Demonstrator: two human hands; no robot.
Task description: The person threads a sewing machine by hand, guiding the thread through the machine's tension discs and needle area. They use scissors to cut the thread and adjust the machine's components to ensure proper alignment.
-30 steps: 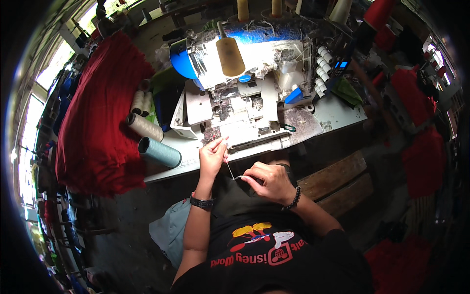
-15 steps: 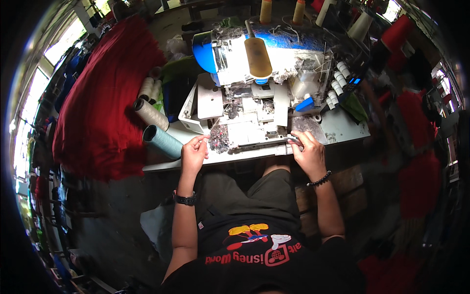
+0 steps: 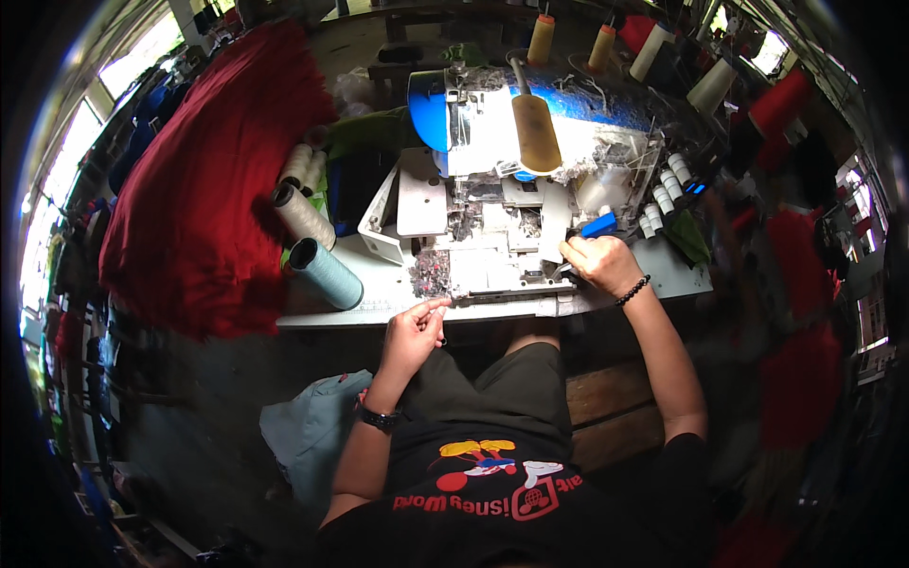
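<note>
An overlock-type sewing machine (image 3: 502,270), blue and white and coated with lint, stands opened up on the table under a bright lamp. My right hand (image 3: 608,263) is at the right side of its front, fingers closed in a pinch by a small dark part; whether it holds that part is hidden. Just above these fingers a blue lever-like piece (image 3: 598,225) sticks out. My left hand (image 3: 414,339) hovers at the table's front edge, thumb and fingertips pressed together. What lies in that pinch is too small to tell. Beside it is a patch of lint and thread scraps (image 3: 432,274).
A teal thread cone (image 3: 328,275) and a pale cone (image 3: 305,216) lie left of the machine. Red fabric (image 3: 204,199) is heaped farther left. The tan lamp head (image 3: 536,133) hangs over the machine. Several white spools (image 3: 666,197) stand at its right, with upright thread cones (image 3: 653,52) behind.
My left hand has moved right and nearer to me, along the table edge. The right hand has risen and turned, its fingers now higher beside the machine. The view has shifted slightly.
</note>
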